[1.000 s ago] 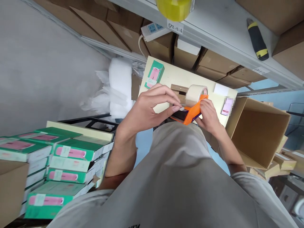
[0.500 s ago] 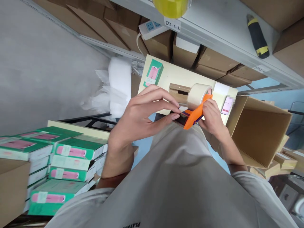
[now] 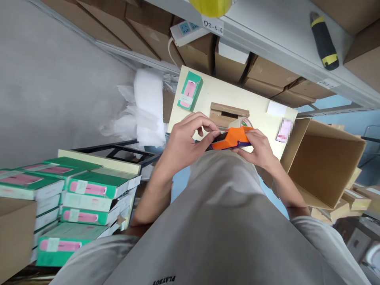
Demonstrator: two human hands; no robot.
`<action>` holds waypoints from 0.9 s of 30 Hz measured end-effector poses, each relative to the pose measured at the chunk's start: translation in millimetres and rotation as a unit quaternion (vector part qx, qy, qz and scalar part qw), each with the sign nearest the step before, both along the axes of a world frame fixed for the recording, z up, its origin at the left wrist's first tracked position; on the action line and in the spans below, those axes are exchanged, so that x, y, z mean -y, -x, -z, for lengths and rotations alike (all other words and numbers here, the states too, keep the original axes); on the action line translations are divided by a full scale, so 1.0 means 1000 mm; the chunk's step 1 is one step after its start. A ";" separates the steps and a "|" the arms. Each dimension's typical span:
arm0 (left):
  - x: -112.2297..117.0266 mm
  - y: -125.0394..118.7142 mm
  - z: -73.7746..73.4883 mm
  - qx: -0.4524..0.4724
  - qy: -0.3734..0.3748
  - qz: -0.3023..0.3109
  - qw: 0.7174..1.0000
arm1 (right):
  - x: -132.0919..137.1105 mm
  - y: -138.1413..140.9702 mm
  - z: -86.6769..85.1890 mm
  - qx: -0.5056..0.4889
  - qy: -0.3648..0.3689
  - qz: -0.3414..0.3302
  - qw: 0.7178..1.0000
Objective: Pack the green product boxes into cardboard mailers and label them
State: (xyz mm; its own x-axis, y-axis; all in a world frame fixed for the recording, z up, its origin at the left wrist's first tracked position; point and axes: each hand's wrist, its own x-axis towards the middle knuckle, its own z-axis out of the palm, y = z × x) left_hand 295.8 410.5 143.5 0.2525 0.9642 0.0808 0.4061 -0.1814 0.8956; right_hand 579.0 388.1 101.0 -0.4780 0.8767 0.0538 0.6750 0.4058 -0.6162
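Note:
An orange tape dispenser (image 3: pixel 234 138) with a beige tape roll (image 3: pixel 240 122) on it is held in front of my chest, tipped so the roll is mostly hidden behind the body. My right hand (image 3: pixel 257 149) is wrapped round its handle. My left hand (image 3: pixel 185 140) pinches at the dark front end of the dispenser with thumb and fingertips. Beyond them lies a cream table (image 3: pixel 252 103) with a small taped cardboard box (image 3: pixel 227 112), a green and pink product box (image 3: pixel 188 91), a white card (image 3: pixel 276 108) and a blurred pink item (image 3: pixel 284 130).
An open empty carton (image 3: pixel 323 162) stands at the right. Stacks of green and pink boxes (image 3: pixel 83 198) fill the lower left. White foam wrap (image 3: pixel 145 107) lies left of the table. Shelves above carry brown cartons, a power strip (image 3: pixel 185 31), a yellow tape roll (image 3: pixel 210 6) and a black-yellow tool (image 3: pixel 323 39).
The dispenser has been tilted down and lowered towards my chest, so the tape roll now sits mostly behind the orange body. Both hands stayed on it.

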 end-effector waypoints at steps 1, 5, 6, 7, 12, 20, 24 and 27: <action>0.003 -0.001 0.012 0.005 0.033 -0.016 0.999 | 0.000 0.001 0.003 0.019 0.034 0.004 0.999; 0.012 -0.002 0.064 0.053 0.150 -0.080 0.984 | -0.004 0.002 -0.003 0.137 0.191 -0.017 0.972; 0.014 0.000 0.077 0.072 0.179 -0.099 0.976 | -0.007 0.000 -0.007 0.168 0.227 -0.025 0.959; 0.015 0.003 0.088 0.092 0.204 -0.116 0.968 | -0.011 -0.002 -0.013 0.193 0.259 -0.032 0.946; 0.008 0.010 0.124 0.195 0.289 -0.164 0.923 | -0.056 -0.013 -0.032 0.203 0.344 -0.061 0.915; -0.038 -0.017 0.175 0.312 0.341 -0.243 0.853 | -0.148 -0.009 -0.004 0.152 0.446 -0.065 0.880; -0.047 -0.020 0.201 0.309 0.335 -0.258 0.852 | -0.167 -0.010 0.024 0.161 0.440 -0.062 0.881; -0.047 -0.022 0.215 0.301 0.325 -0.266 0.856 | -0.174 -0.012 0.042 0.176 0.437 -0.061 0.880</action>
